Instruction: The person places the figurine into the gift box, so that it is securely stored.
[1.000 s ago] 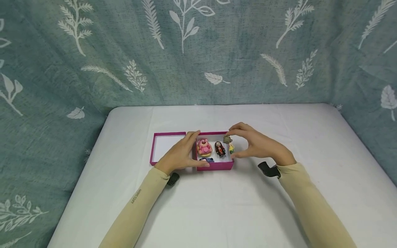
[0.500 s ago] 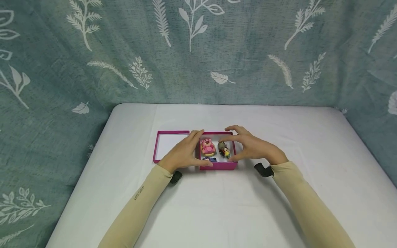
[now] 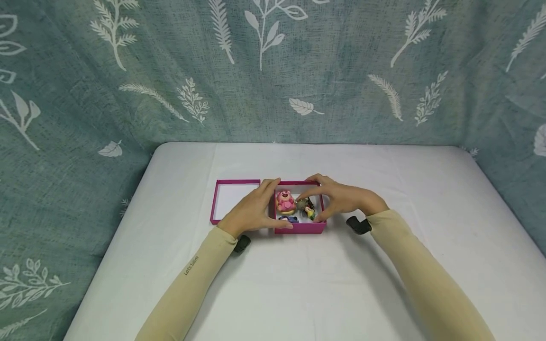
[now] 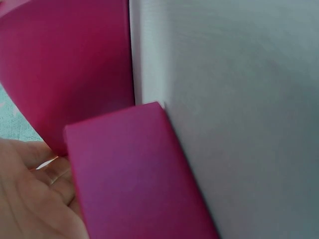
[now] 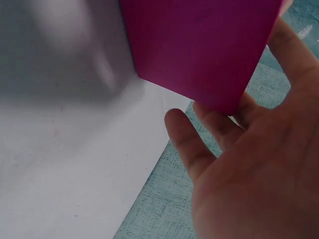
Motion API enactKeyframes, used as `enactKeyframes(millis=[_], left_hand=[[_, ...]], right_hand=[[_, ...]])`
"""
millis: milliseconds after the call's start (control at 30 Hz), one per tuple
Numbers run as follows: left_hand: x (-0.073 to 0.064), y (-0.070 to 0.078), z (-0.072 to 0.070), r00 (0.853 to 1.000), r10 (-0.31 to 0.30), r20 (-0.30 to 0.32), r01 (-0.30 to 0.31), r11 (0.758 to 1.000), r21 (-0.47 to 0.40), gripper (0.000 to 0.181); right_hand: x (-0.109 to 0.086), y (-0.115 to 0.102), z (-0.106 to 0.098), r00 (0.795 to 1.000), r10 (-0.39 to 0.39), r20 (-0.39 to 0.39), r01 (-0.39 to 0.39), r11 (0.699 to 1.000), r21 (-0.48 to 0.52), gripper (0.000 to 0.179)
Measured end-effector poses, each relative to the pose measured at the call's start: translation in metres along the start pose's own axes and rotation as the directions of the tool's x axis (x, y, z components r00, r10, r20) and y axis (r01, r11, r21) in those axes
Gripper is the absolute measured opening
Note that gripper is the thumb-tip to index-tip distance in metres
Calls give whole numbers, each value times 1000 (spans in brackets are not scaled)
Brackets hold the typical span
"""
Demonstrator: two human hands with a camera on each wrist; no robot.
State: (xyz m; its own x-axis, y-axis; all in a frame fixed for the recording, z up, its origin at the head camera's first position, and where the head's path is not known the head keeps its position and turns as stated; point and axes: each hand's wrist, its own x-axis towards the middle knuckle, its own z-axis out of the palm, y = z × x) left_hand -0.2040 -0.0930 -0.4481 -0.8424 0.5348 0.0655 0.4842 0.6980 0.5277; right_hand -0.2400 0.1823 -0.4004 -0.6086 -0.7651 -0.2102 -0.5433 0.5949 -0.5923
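Note:
My left hand (image 3: 249, 210) grips the left end of a magenta box (image 3: 300, 228), fingers at its far side and thumb along its front wall. The left wrist view shows its palm beside a magenta wall (image 4: 129, 174). Within the box are a pink bear figurine (image 3: 286, 203), a blue figurine (image 3: 288, 219) partly hidden at the front, and a dark-haired figurine mostly covered. My right hand (image 3: 341, 196) reaches over the right wall, index finger and thumb curved around a greyish-green figurine (image 3: 302, 204) and a small yellow-green one (image 3: 310, 212). Its other fingers (image 5: 187, 142) stay outside, by the wall.
The box's shallow magenta-rimmed lid (image 3: 214, 201) lies inside up, directly left of the box, partly behind my left hand. A white cloth covers the table (image 3: 298, 284). Behind it hangs a green leaf-patterned curtain (image 3: 341, 71).
My right hand has moved left into the box, and the greyish and yellow-green figurines have shifted left with it, over the dark-haired one. My left hand keeps its grip.

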Motion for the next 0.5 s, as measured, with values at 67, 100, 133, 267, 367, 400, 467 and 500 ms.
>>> enactKeyframes(millis=[67,100,133,267,367,400,467,500], left_hand=[[0,0,0,1000,-1,1,1,1000,-1,122],[0,0,1,1000,-1,2,1,1000,-2,122],[0,-1,1,1000,-1,3,1,1000,-2,122],[0,-1,0,1000,0,2,0,1000,-7,122],[1,-2,0,1000,3,1,-3,1000,-13,123],[1,-2,0,1000,4,2,-4,1000,-13,123],[1,-3,0,1000,7,2,-7,1000,-13,123],[2,-3,0,1000,9,2,-9,1000,-14,122]], right_hand=[[2,-1,-1,999,14,29,-14,1000,-11,60],[3,-2,-2,999,23,42,-22,1000,-17,60],[4,-3,-2,998,28,52,-27,999,-26,60],[7,-7,-3,996,48,76,-43,997,-62,60],[10,-9,-3,994,70,82,-64,995,-79,61],[10,-9,-2,994,78,83,-71,994,-81,61],[11,-9,-2,992,94,83,-87,993,-86,60],[11,-10,-2,992,98,83,-90,992,-87,60]])
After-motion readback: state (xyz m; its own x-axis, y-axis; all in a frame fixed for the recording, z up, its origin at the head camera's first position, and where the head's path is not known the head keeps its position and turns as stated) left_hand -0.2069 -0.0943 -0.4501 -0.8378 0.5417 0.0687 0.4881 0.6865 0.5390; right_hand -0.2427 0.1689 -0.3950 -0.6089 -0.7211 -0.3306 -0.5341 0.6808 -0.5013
